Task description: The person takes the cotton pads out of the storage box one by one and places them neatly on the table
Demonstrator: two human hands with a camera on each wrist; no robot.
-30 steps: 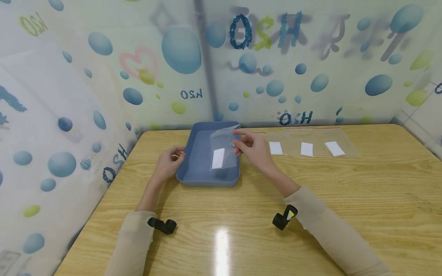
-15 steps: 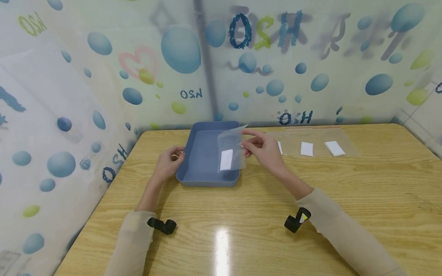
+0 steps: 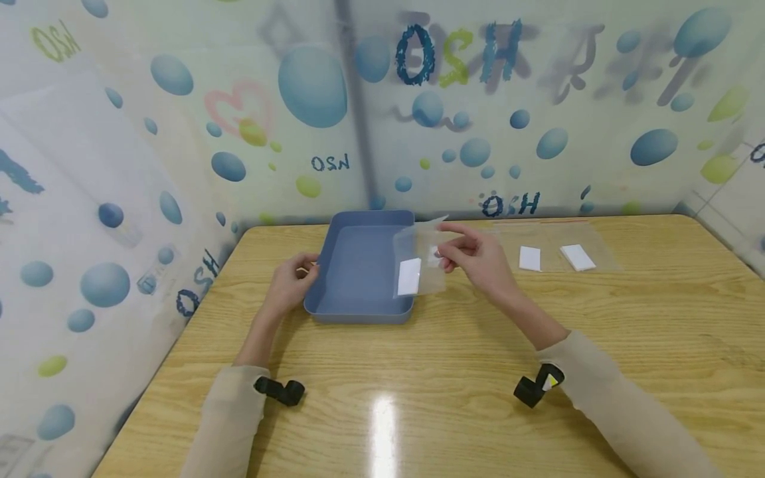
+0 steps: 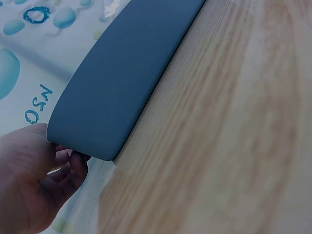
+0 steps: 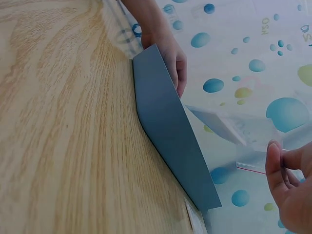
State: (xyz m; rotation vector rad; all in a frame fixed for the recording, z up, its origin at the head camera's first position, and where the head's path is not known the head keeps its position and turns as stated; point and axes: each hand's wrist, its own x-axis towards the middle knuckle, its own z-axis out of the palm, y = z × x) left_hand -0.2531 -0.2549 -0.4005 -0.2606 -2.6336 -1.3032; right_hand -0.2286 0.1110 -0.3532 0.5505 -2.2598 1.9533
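A shallow blue-grey tray (image 3: 358, 265) lies on the table. My left hand (image 3: 291, 282) grips its left side, thumb at the rim; in the left wrist view the fingers (image 4: 78, 165) curl behind the tray's corner. My right hand (image 3: 478, 262) pinches a clear plastic zip bag (image 3: 425, 239) by its right edge. Inside hangs a white rectangular piece (image 3: 409, 276), above the tray's right side. The right wrist view shows thumb and fingers (image 5: 274, 161) closed on the bag, its red zip line visible. Nothing shows what the white piece is.
Along the table's back edge, right of the tray, lie more clear bags with white pieces (image 3: 530, 258) (image 3: 578, 257), another partly hidden behind my right hand. Wood-grain tabletop (image 3: 454, 398) extends in front. A printed curtain (image 3: 478, 133) stands behind and at the left.
My right hand has moved to the right with the zip bag, from over the tray's interior to its right edge, covering one of the lying white pieces. The left hand has stayed still.
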